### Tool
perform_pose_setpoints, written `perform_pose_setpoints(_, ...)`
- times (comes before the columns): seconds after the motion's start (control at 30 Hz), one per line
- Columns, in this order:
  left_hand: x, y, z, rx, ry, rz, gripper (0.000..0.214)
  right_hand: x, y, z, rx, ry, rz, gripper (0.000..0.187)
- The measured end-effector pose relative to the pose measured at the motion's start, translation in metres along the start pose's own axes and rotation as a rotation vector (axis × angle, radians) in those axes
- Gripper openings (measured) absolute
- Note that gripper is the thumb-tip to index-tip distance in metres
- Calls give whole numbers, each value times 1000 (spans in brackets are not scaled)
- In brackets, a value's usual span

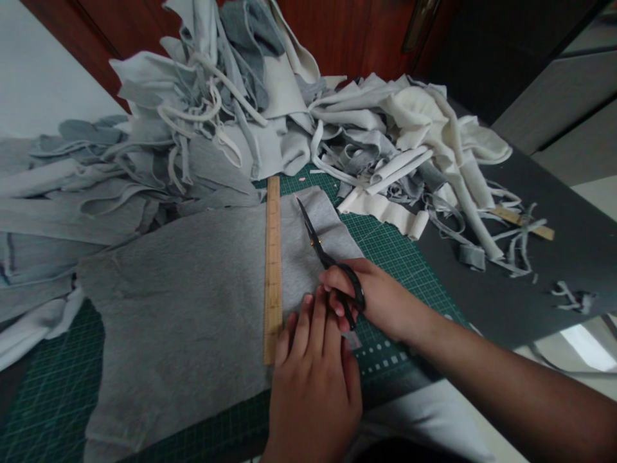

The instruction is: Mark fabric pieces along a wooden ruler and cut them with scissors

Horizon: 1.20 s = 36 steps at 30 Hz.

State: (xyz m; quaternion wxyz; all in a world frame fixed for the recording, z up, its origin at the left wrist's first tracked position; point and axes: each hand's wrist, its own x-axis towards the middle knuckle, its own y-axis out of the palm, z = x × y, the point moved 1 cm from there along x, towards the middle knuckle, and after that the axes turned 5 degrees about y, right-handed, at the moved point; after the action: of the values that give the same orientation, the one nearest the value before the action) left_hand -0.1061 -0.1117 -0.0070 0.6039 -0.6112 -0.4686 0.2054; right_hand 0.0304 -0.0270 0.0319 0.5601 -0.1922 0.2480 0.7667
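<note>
A piece of grey knit fabric point(187, 321) lies flat on a green cutting mat point(395, 257). Across it runs a wooden ruler point(273, 257), roughly lengthwise away from me. My left hand point(315, 366) rests flat on the fabric's near edge, fingers stretched out beside the ruler's lower end. In my right hand point(354, 289) is a pair of black-handled scissors point(321, 247), their blades together and pointing away over the fabric strip right of the ruler. The fingertips of both hands are close together near the handles.
A tall heap of grey and white fabric scraps point(193, 116) rises at the back left. Cream and grey offcuts point(409, 128) spread over the dark table point(544, 283) at right, with a second wooden ruler point(523, 222) partly under them. Behind stands a reddish-brown wooden door point(357, 38).
</note>
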Motion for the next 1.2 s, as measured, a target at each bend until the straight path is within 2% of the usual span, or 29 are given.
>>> perform_pose_setpoints(0.47,-1,-1,0,-4,0,-4,48,1,-7,8,-159,-2,-24,30)
perform_pose_setpoints(0.67,-1,-1,0,3,-4,10,50,11,-7,9,-95,-14,-23,24)
perform_pose_setpoints(0.93,-1,-1,0,-4,-17,20,50,16,-7,13,-75,23,-33,32)
perform_pose_setpoints(1.2,0,-2,0,5,-9,23,48,24,-7,15,-96,-23,-46,32)
